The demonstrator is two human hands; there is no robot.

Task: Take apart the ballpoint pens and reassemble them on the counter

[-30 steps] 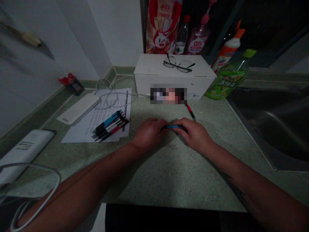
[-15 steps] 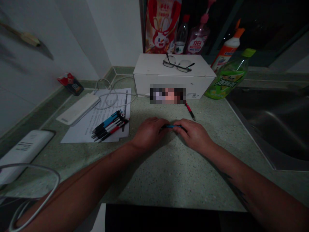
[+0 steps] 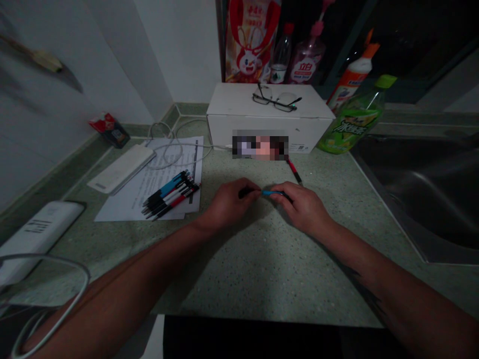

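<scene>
My right hand (image 3: 301, 202) is closed around a blue and black pen (image 3: 270, 193), held roughly level above the counter with its blue end pointing left. My left hand (image 3: 234, 199) is closed in a pinch, its thumb and finger tips right at the blue end of that pen. Whatever lies between those fingertips is too small to make out. To the left, a bundle of several pens (image 3: 170, 194), blue, black, white and red, lies on printed paper (image 3: 123, 207). Beyond my right hand, a red and black pen (image 3: 294, 169) rests on the counter.
A white box (image 3: 224, 129) carrying eyeglasses (image 3: 277, 102) stands at the back, with a blurred-out patch before it. Right of it are a green bottle (image 3: 350, 124) and a metal sink (image 3: 430, 199). White power banks (image 3: 121, 169) and a cable (image 3: 90, 274) lie left.
My left fingertips have shifted along the pen to its blue end, and the hand has drawn slightly left. More of the blue pen now shows, slightly farther right, in my right hand.
</scene>
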